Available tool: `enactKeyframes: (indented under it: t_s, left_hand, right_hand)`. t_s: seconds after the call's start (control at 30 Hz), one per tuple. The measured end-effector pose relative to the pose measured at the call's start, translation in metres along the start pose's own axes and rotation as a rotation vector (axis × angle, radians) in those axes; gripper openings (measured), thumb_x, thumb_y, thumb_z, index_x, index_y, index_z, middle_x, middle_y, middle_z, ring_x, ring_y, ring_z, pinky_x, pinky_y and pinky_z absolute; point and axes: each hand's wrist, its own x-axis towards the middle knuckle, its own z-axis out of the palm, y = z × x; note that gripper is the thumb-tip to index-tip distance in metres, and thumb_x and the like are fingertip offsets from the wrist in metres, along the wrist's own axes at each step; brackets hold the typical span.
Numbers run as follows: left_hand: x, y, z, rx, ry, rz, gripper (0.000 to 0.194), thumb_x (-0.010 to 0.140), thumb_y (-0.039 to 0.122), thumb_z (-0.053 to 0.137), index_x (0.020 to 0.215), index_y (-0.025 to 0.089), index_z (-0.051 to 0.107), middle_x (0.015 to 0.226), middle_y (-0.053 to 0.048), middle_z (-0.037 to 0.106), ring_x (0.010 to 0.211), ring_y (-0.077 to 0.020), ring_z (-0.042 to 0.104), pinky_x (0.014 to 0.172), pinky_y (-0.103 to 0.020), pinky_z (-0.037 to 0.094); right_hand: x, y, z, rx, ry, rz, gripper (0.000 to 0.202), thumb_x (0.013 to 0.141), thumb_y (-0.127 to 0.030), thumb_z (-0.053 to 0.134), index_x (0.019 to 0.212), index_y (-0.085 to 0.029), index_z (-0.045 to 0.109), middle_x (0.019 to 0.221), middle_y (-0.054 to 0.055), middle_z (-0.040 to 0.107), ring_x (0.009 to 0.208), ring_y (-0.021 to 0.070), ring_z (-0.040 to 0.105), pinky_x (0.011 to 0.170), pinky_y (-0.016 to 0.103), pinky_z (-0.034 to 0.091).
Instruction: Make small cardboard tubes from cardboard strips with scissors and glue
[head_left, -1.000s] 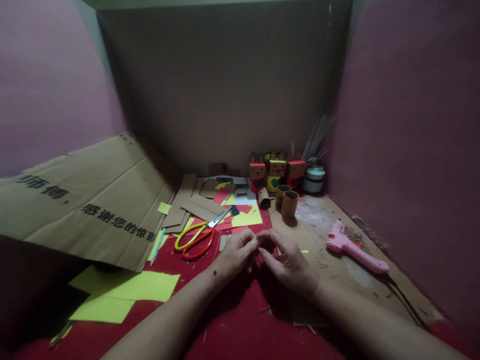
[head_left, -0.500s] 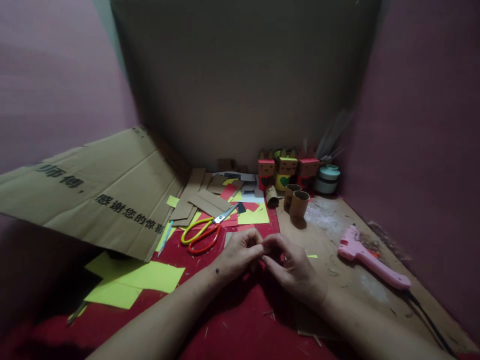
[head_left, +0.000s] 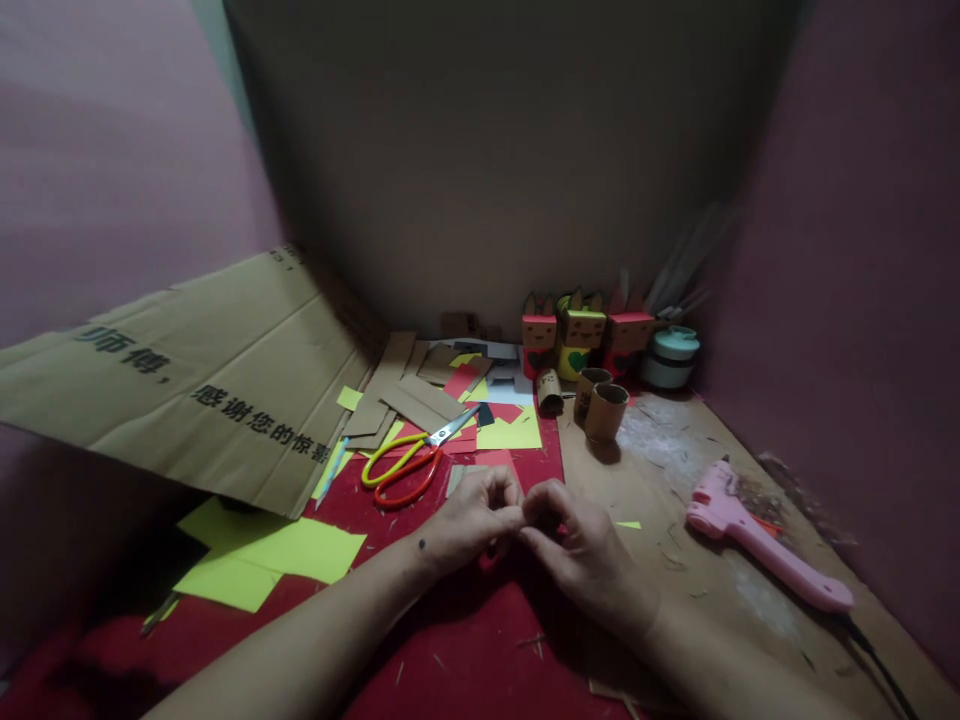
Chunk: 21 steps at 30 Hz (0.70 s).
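My left hand (head_left: 478, 515) and my right hand (head_left: 581, 545) meet over the red cloth (head_left: 457, 650), fingertips pinched together. Whatever sits between the fingers is too small and too hidden to name. Just beyond my left hand lie scissors (head_left: 420, 460) with one yellow and one red handle, blades pointing away to the right. A strip of cardboard (head_left: 456, 478) shows behind the left wrist. To the right of my right hand, a pink hot glue gun (head_left: 765, 550) rests on a cardboard sheet (head_left: 652, 480).
A big cardboard flap (head_left: 225, 390) slopes over the left side, with yellow paper (head_left: 300, 550) beneath. Cardboard and coloured paper scraps (head_left: 427, 405) lie at the back. Cardboard tubes (head_left: 606, 412), several boxy cardboard figures (head_left: 581, 340) and a pale green lidded jar (head_left: 671, 357) stand back right.
The view has shifted slightly, so things on the right appear further right. My hands stay together, fingertips still pinched, and have shifted only a little.
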Motion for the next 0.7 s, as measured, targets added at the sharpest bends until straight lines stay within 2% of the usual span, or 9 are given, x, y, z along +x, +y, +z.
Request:
enactKeyframes:
  t_s: [0.3, 0.7]
  left_hand:
    - [-0.0011, 0.0044, -0.002, -0.024, 0.016, -0.032, 0.017, 0.065, 0.022, 0.071, 0.067, 0.016, 0.055, 0.047, 0.004, 0.056, 0.036, -0.0067, 0.047, 0.037, -0.017, 0.036]
    - [-0.0028, 0.0086, -0.0019, 0.031, 0.063, -0.033, 0.012, 0.063, 0.021, 0.072, 0.06, 0.014, 0.063, 0.044, 0.003, 0.056, 0.034, -0.0058, 0.043, 0.034, -0.017, 0.03]
  right_hand:
    - [0.0015, -0.0023, -0.0009, -0.027, -0.005, -0.003, 0.004, 0.081, -0.015, 0.058, 0.085, -0.018, 0.058, 0.075, 0.001, 0.06, 0.066, 0.0134, 0.056, 0.058, 0.024, 0.042]
    - [0.0016, -0.002, -0.0035, -0.029, 0.029, -0.025, 0.005, 0.08, -0.019, 0.06, 0.078, -0.018, 0.056, 0.068, -0.001, 0.056, 0.059, 0.0115, 0.051, 0.054, 0.023, 0.041]
